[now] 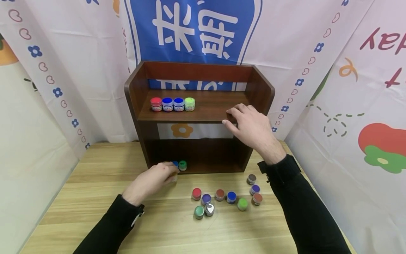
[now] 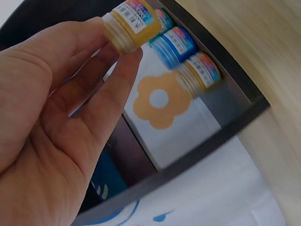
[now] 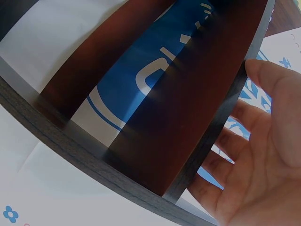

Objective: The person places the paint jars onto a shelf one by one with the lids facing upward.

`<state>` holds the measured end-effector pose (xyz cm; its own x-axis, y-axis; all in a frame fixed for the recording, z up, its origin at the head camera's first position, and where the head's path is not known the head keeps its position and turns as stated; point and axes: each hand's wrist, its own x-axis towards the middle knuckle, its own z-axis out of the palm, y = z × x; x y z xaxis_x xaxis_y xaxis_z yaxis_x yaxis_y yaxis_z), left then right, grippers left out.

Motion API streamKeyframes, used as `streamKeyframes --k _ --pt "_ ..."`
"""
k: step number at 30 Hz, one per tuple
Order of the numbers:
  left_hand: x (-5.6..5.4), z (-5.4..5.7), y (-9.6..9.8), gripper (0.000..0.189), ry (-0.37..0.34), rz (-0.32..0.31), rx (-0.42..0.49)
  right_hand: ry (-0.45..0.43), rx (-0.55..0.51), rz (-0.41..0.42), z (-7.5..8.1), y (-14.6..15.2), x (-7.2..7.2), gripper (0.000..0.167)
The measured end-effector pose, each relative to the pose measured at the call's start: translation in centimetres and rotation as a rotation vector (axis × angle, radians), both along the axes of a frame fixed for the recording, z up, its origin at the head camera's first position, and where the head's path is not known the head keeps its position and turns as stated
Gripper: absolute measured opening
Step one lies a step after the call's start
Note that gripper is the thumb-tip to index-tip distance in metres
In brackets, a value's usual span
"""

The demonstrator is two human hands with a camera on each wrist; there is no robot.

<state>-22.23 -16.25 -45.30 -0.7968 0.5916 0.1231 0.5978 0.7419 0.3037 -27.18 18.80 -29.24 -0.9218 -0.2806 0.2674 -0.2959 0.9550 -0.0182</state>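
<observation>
My left hand (image 1: pixel 150 180) is at the front left of the lower shelf of a dark brown wooden rack (image 1: pixel 196 121). Its thumb and fingers pinch a yellow-capped paint jar (image 2: pixel 134 23), which the hand hides in the head view. Beyond it, a second yellow jar (image 2: pixel 201 73), a blue jar (image 2: pixel 175 47) and a green jar (image 1: pixel 182 165) stand in a row on that shelf. My right hand (image 1: pixel 250 125) grips the front edge of the upper board (image 3: pixel 207 146) near its right end, thumb at the edge and fingers over the board.
On the upper shelf, at its left, stand a red jar (image 1: pixel 156 104), two blue jars (image 1: pixel 167 104) and a light green jar (image 1: pixel 189 104). Several more paint jars lie scattered on the wooden table (image 1: pixel 171 229) before the rack. Printed cloth (image 1: pixel 95 70) hangs behind and at the sides.
</observation>
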Motion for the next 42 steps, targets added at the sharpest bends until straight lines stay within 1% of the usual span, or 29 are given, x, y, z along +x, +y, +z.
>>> streamKeyframes --k 4,6,10,16,21,26,32,39,42 --pt "-0.3 0.1 1.2 0.015 -0.007 0.016 0.014 0.003 0.001 0.002 0.0 0.0 0.0 0.063" --pt "-0.5 0.1 1.7 0.015 0.010 0.011 0.010 0.004 0.000 0.004 0.0 -0.1 0.1 0.063" --pt "-0.9 0.1 2.7 0.018 0.018 0.014 0.005 0.009 -0.001 0.007 0.0 -0.1 0.1 0.063" --pt "-2.2 0.3 4.1 0.022 0.009 0.012 -0.013 0.010 -0.003 0.003 0.0 0.0 0.0 0.062" --pt "-3.1 0.2 5.2 0.025 -0.005 0.007 -0.023 0.006 -0.004 -0.001 0.0 0.0 0.1 0.063" --pt "-4.0 0.0 5.9 0.026 -0.016 -0.006 -0.033 0.004 -0.002 -0.001 0.0 -0.1 0.1 0.063" --pt "-4.9 -0.1 6.4 0.024 0.005 -0.014 -0.074 0.009 -0.003 0.001 0.0 -0.1 0.1 0.063" --pt "-5.4 -0.6 6.8 0.022 -0.017 0.013 -0.089 0.006 -0.002 0.000 0.0 -0.1 0.1 0.063" --pt "-5.6 -0.8 6.9 0.020 -0.015 0.023 -0.095 0.004 -0.003 -0.002 0.1 -0.1 0.2 0.063"
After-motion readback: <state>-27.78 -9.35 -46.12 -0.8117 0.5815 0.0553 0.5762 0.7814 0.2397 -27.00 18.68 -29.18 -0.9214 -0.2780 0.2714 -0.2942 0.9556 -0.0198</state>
